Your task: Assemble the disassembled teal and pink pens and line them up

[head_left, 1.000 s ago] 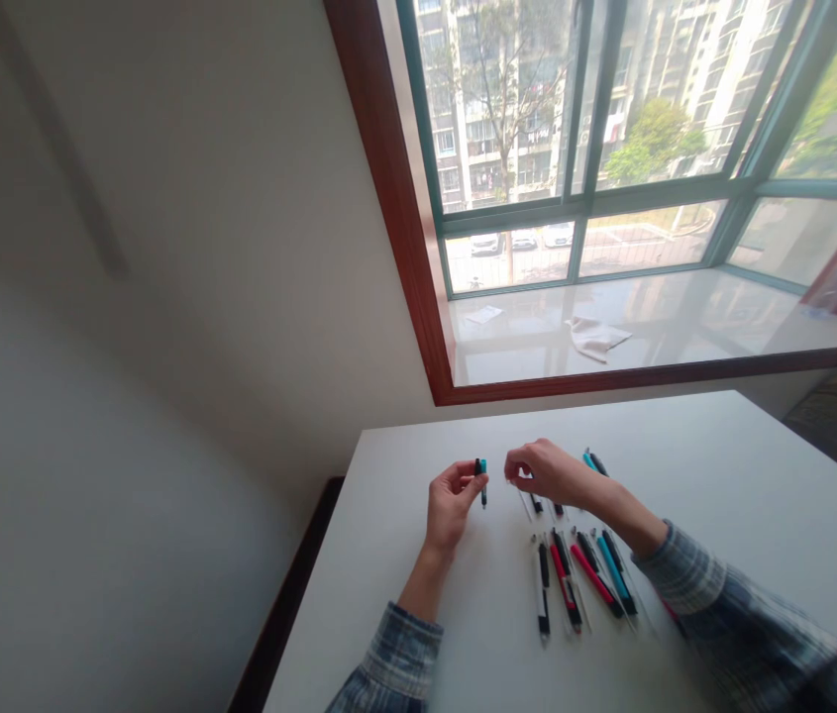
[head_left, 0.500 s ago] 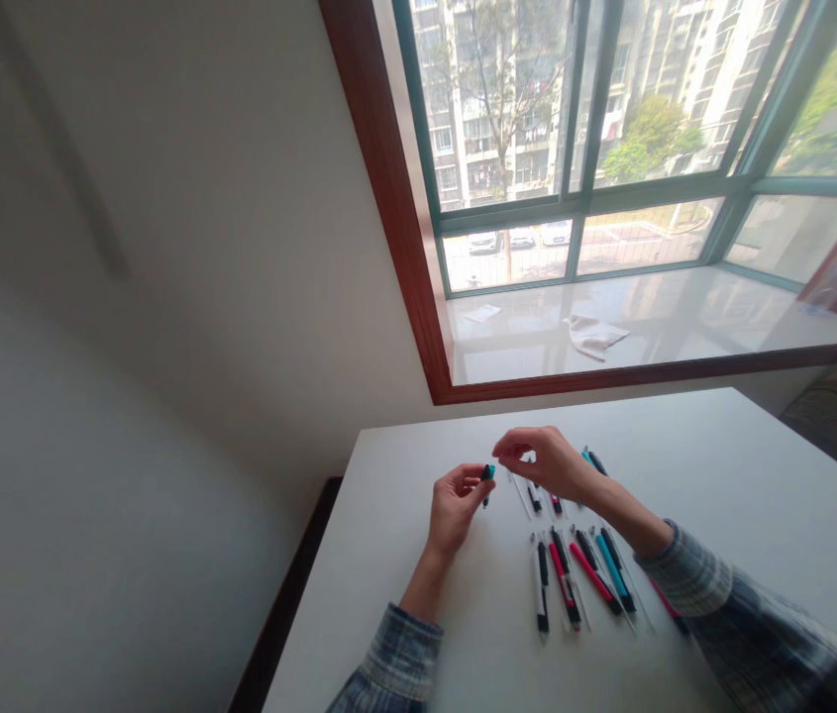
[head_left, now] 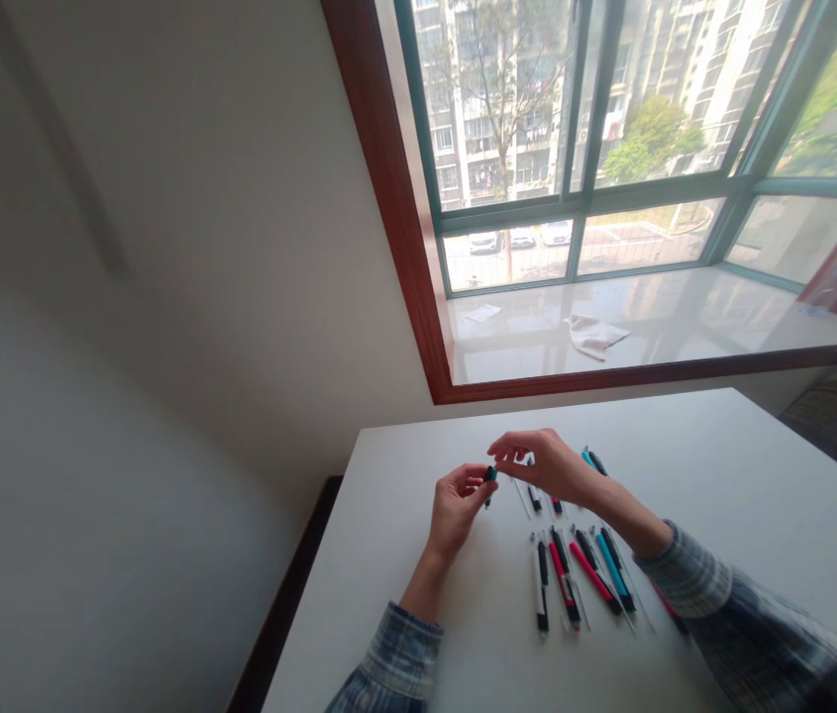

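My left hand point(head_left: 454, 507) pinches a short black and teal pen barrel point(head_left: 490, 475) between thumb and fingers, holding it roughly upright above the table. Over its top end is my right hand point(head_left: 541, 463), thumb and forefinger drawn together right at the barrel. Whether anything small sits between those right fingertips is too fine to make out. Below my right wrist lies a row of pen parts: a white and black pen point(head_left: 542, 586), a red and black one point(head_left: 565, 579), a red barrel point(head_left: 594, 576) and a teal barrel point(head_left: 614, 569), with thin refills among them.
More pen parts point(head_left: 534, 495) lie behind, partly covered by my right hand and forearm. The white table point(head_left: 388, 555) meets the wall below a red-framed window. A crumpled cloth point(head_left: 596, 335) rests on the sill, and a curtain hangs at the far right.
My right fingertips have come slightly down and left, onto the top of the pen barrel. My left hand has shifted barely to the right; the parts on the table stay put.
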`<state>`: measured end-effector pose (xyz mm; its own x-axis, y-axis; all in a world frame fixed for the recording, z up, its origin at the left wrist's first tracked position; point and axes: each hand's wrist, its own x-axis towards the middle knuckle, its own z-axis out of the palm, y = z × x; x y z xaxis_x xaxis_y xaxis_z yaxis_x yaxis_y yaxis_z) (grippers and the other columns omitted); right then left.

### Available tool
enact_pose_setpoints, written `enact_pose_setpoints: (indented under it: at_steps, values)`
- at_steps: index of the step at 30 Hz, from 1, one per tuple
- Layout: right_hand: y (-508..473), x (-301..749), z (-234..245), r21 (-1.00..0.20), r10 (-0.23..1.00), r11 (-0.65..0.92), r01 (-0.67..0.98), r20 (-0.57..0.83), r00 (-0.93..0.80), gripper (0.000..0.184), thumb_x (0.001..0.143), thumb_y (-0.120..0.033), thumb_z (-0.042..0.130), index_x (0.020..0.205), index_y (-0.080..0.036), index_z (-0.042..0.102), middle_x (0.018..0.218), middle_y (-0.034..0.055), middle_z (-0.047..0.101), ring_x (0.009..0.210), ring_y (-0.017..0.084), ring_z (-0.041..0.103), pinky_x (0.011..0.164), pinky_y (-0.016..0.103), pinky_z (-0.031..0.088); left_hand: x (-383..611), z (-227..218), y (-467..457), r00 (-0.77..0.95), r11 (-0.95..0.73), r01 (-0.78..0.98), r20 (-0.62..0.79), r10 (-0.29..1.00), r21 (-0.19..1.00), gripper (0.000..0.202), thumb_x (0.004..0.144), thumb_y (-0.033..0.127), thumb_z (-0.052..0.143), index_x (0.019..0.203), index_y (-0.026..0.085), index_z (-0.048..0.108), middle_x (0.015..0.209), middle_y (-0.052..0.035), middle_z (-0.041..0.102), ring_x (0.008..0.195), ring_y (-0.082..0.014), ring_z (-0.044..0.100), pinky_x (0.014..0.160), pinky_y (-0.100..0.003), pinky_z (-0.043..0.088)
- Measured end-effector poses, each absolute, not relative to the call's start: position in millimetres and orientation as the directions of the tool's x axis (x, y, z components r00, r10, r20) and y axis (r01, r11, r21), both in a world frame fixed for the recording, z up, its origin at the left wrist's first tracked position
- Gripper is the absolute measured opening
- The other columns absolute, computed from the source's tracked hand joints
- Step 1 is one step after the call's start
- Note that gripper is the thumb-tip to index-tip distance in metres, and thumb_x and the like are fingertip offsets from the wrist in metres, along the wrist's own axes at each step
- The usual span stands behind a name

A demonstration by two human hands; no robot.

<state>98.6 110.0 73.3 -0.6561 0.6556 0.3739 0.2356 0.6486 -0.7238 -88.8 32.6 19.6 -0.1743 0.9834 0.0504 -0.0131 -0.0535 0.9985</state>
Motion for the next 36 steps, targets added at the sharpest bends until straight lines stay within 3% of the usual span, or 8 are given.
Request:
enact_pose_setpoints:
  at_steps: [2,5,9,13,20,27,36]
  values:
    - [113,101,71,-0.705,0.676,0.65,0.283,0.366,-0.64,0.018,0.095,-0.03,0.063,0.108,-0.024,0.074,0.093,0.0019,0.077,0.08,0.016,0.07,0.074,0.027,0.054,-88,19,32,-0.188,-0.052,-0.024,0.046,0.981,0.998,0.03,0.07,0.038,0.087,0.089,0.016,0.08,0.083,-0.0082,0.075,0.074,-0.019,0.065,0.066,-0.029,0.052]
    - [120,106,66,-0.584,0.705,0.674,0.453,0.326,-0.629,0.014,0.095,-0.027,0.063,0.097,-0.023,0.076,0.09,0.0033,0.077,0.08,0.018,0.068,0.076,0.029,0.051,-88,18,32,-0.206,-0.043,-0.034,0.036,0.978,0.998,0.031,0.07,0.037,0.088,0.09,0.015,0.079,0.082,-0.0076,0.074,0.075,-0.0188,0.065,0.068,-0.029,0.052]
    - [123,107,55,-0.372,0.737,0.661,0.651,0.16,-0.657,0.015,0.091,-0.02,0.063,0.087,-0.021,0.078,0.085,0.0059,0.076,0.086,0.022,0.068,0.077,0.028,0.049,-88,16,32,-0.215,-0.043,-0.042,0.033,0.976,0.998,0.031,0.07,0.037,0.088,0.091,0.015,0.079,0.081,-0.0062,0.074,0.074,-0.0175,0.065,0.069,-0.028,0.052]
    - [123,104,46,-0.272,0.771,0.621,0.735,0.042,-0.636,0.018,0.092,-0.02,0.061,0.089,-0.022,0.079,0.09,0.0085,0.077,0.092,0.023,0.069,0.078,0.028,0.048,-87,17,33,-0.231,-0.044,-0.039,0.034,0.972,0.998,0.031,0.07,0.036,0.087,0.091,0.015,0.078,0.081,-0.0055,0.074,0.074,-0.0166,0.064,0.07,-0.028,0.053]
    - [118,100,38,-0.263,0.795,0.583,0.769,-0.01,-0.607,0.018,0.092,-0.032,0.064,0.093,-0.022,0.079,0.091,0.0098,0.078,0.089,0.025,0.072,0.075,0.029,0.049,-86,20,35,-0.243,-0.045,-0.038,0.035,0.969,0.998,0.03,0.071,0.035,0.087,0.092,0.015,0.078,0.082,-0.0057,0.075,0.074,-0.0167,0.064,0.07,-0.029,0.053]
    - [111,94,39,-0.272,0.8,0.573,0.773,-0.023,-0.6,0.017,0.09,-0.031,0.066,0.096,-0.023,0.08,0.094,0.0107,0.079,0.093,0.027,0.073,0.079,0.031,0.05,-86,22,37,-0.25,-0.045,-0.073,0.026,0.968,0.996,0.028,0.072,0.032,0.087,0.091,0.015,0.078,0.081,-0.0055,0.076,0.073,-0.0164,0.066,0.071,-0.028,0.052]
    - [104,83,32,-0.276,0.86,0.477,0.835,-0.049,-0.508,0.019,0.09,-0.024,0.062,0.094,-0.021,0.08,0.088,0.013,0.079,0.087,0.026,0.074,0.076,0.03,0.05,-86,24,40,-0.253,-0.049,-0.312,-0.033,0.967,0.949,0.03,0.07,0.027,0.09,0.096,0.016,0.079,0.085,-0.0039,0.076,0.077,-0.014,0.064,0.077,-0.026,0.051]
